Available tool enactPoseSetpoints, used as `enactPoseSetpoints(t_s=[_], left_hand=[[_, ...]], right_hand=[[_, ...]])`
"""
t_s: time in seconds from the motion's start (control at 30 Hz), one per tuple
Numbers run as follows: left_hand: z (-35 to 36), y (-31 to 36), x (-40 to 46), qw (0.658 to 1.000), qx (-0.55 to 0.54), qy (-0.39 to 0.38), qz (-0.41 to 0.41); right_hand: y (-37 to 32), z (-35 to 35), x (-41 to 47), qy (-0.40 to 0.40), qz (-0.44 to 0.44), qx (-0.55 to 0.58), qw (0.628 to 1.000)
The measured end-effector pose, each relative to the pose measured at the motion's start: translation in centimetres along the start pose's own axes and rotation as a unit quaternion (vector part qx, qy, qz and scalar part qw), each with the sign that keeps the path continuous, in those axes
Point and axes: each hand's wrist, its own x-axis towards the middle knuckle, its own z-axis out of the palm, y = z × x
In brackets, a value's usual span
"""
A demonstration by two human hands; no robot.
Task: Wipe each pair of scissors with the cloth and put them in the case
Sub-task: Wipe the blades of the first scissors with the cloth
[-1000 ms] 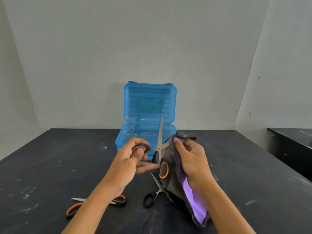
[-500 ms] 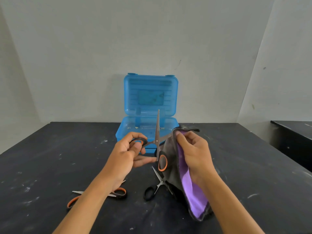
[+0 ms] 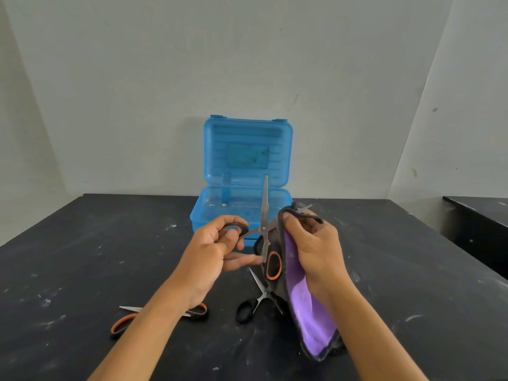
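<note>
A: On the black table (image 3: 82, 257), behind the hands, I log a blue case (image 3: 242, 207), lid upright and open, translucent ribbed plastic, rounded corners. The tray holds only pale specks as far as I can see.

B: What blocks the view?

A: The raised scissors (image 3: 264, 215) cross the front of the case, and the cloth (image 3: 308, 312) hides part of the small scissors (image 3: 255, 301) lying just beneath it. My left forearm covers the middle of the orange scissors (image 3: 123, 323) flat at near left.

B: Hand states?

A: Left hand (image 3: 211, 251): fingers curled, thumb through one orange-lined black loop, so it grips the raised scissors. The blades stand splayed, one bare steel blade pointing straight up, the other running right into the cloth. Right hand (image 3: 313, 243): fingers pinched closed on the cloth, folded over that second blade; only its tip pokes out.

B: Materials?

A: Cloth is soft, fuzzy, purple on one face, dark grey on the other, dark edging; it hangs down to the table. Small scissors: all-black loops, thin steel blades, slightly parted. Table surface is matte, scuffed with white marks.
</note>
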Motion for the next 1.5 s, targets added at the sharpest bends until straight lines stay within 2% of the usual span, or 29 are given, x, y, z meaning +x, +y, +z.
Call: enactPoseSetpoints(t_s=[0.17, 0.4, 0.7, 0.87, 1.03, 1.5], left_hand=[[-0.1, -0.3, -0.2, 1.0, 0.005, 0.016, -0.003], [0.5, -0.5, -0.2, 1.0, -0.003, 0.022, 0.001], [-0.2, -0.2, -0.3, 1.0, 0.026, 0.015, 0.003], [-0.4, -0.3, -0.5, 0.999, 0.05, 0.013, 0.004], [-0.3, -0.4, -0.7, 0.999, 0.039, 0.017, -0.002], [-0.6, -0.2, -1.0, 0.998, 0.054, 0.006, -0.013]], right_hand=[[0.0, -0.8, 0.3, 0.039, 0.019, 0.014, 0.999], [1.1, -0.1, -0.6, -0.068, 0.022, -0.002, 0.997], [2.1, -0.1, -0.5, -0.08, 0.002, -0.036, 0.996], [2.7, -0.1, -0.6, -0.051, 0.011, -0.086, 0.995], [2.6, 0.4, -0.9, -0.055, 0.039, -0.059, 0.996], [2.4, 0.3, -1.4, -0.074, -0.017, -0.121, 0.99]])
